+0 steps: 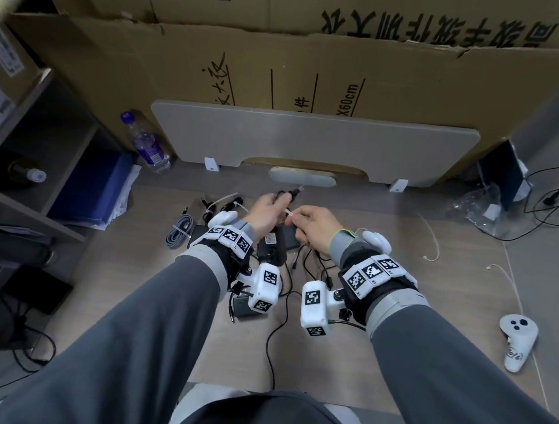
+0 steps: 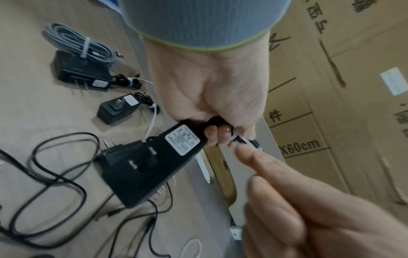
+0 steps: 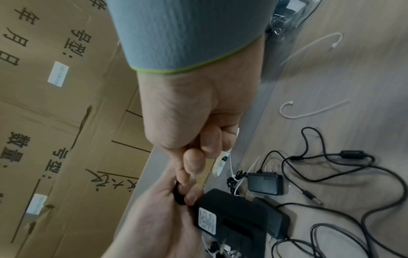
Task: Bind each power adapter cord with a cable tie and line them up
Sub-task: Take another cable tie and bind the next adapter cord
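My left hand [image 1: 279, 200] grips the coiled black cord [image 2: 217, 121] of a black power adapter [image 2: 150, 167], which hangs below the fist with its label showing. A white cable tie [image 2: 244, 142] wraps the coil. My right hand [image 1: 297, 218] pinches the tie's tail right beside the left fingers. In the right wrist view the right hand [image 3: 198, 157] is curled just above the left hand's coil [image 3: 178, 195] and the adapter [image 3: 232, 221]. To the left lie a tied grey cable bundle [image 2: 84, 45] on an adapter [image 2: 77, 69], and a small adapter [image 2: 117, 111] with a tied cord.
Loose adapters [image 3: 264, 182] and untied black cords [image 1: 283, 312] lie on the desk beneath my wrists. Spare white ties [image 1: 431, 240] lie to the right, near a white controller [image 1: 517, 341]. A water bottle [image 1: 146, 144] and a grey board [image 1: 310, 140] stand behind, against cardboard boxes.
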A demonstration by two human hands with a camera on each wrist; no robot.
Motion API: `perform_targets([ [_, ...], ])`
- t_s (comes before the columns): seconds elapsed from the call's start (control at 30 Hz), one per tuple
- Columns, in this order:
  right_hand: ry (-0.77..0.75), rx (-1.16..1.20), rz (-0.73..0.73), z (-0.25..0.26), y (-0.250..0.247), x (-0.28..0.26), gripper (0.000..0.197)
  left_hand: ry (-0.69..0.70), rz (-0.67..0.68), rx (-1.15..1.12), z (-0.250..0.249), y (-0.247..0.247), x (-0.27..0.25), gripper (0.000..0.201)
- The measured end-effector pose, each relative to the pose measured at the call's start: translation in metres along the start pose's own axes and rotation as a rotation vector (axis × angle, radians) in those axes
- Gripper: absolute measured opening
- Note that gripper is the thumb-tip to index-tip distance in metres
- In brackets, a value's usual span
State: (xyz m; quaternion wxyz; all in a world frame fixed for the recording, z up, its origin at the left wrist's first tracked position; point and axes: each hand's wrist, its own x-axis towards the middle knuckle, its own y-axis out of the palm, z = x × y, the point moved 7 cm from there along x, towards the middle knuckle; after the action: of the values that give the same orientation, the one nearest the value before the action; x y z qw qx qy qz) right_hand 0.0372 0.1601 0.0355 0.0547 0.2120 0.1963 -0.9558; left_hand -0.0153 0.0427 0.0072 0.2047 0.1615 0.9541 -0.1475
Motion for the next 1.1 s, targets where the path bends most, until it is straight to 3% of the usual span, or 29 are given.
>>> perform_targets([
  [0.1,-0.026,0.016,0.021,0.007,0.000,0.001,0.025,0.011,-0.084,0.062,0.009,-0.018,0.009,0.036],
  [0.3,0.040,0.085,0.026,-0.005,-0.007,0.008,0.029,-0.013,-0.079,0.072,0.003,-0.016,0.014,0.040],
  [0.43,0.143,-0.094,-0.010,-0.015,-0.023,0.012,0.024,-0.169,-0.010,-0.267,0.000,-0.002,0.011,0.032],
  [0.53,0.121,-0.249,-0.035,-0.007,-0.019,0.013,0.028,-0.158,0.026,-0.234,-0.007,0.011,0.006,0.025],
  [0.63,0.082,-0.170,-0.136,-0.007,-0.017,0.019,0.027,-0.136,0.015,-0.188,-0.007,0.017,0.006,0.025],
  [0.77,0.107,-0.103,-0.216,-0.021,-0.022,0.019,0.023,-0.063,0.140,-0.128,-0.005,0.019,0.005,0.027],
  [0.9,0.084,-0.056,-0.283,-0.022,-0.026,0.014,0.023,-0.033,0.150,-0.099,-0.004,0.018,0.001,0.022],
  [1.1,0.096,0.016,-0.327,-0.029,-0.030,0.004,0.017,-0.075,0.218,-0.099,-0.001,0.027,-0.004,0.022],
])
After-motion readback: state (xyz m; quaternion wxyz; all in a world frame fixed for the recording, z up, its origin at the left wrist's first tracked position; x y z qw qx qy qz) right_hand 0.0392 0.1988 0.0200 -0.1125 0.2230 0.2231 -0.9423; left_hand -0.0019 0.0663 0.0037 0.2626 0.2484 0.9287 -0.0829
